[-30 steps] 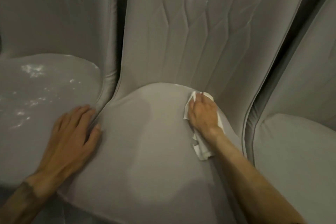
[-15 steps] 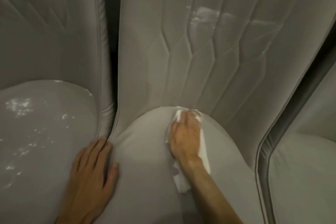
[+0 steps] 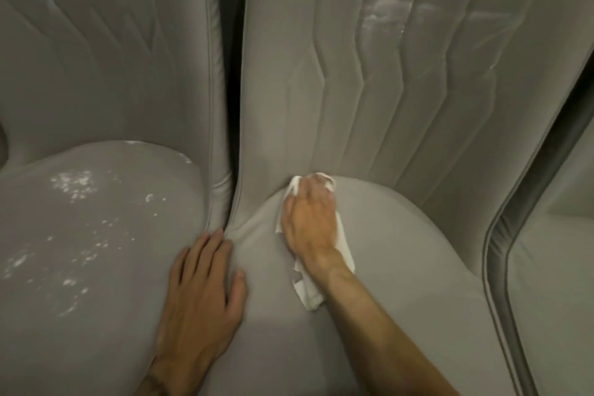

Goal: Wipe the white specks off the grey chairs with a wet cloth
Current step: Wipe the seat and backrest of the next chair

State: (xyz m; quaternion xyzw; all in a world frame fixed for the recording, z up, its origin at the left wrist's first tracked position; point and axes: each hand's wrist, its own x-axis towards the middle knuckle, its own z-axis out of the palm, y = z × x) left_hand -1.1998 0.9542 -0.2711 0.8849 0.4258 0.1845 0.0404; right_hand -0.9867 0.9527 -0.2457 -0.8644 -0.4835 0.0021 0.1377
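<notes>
Three grey upholstered chairs stand side by side. My right hand (image 3: 308,222) presses a white cloth (image 3: 344,244) flat against the back of the middle chair's seat (image 3: 401,260), where the seat meets the quilted backrest (image 3: 353,80). My left hand (image 3: 202,292) rests flat, fingers spread, on the seat's left edge beside the gap between chairs. White specks (image 3: 74,183) are scattered over the left chair's seat (image 3: 106,267). A white smear (image 3: 385,11) marks the upper part of the middle backrest.
A dark narrow gap (image 3: 233,80) separates the left and middle chairs. The right chair (image 3: 559,267) shows only its piped edge and part of its seat at the frame's right side.
My right hand has slid the cloth leftward along the seat's back edge. The view has moved closer and shifted right, and my left hand has stayed on the seat's left edge.
</notes>
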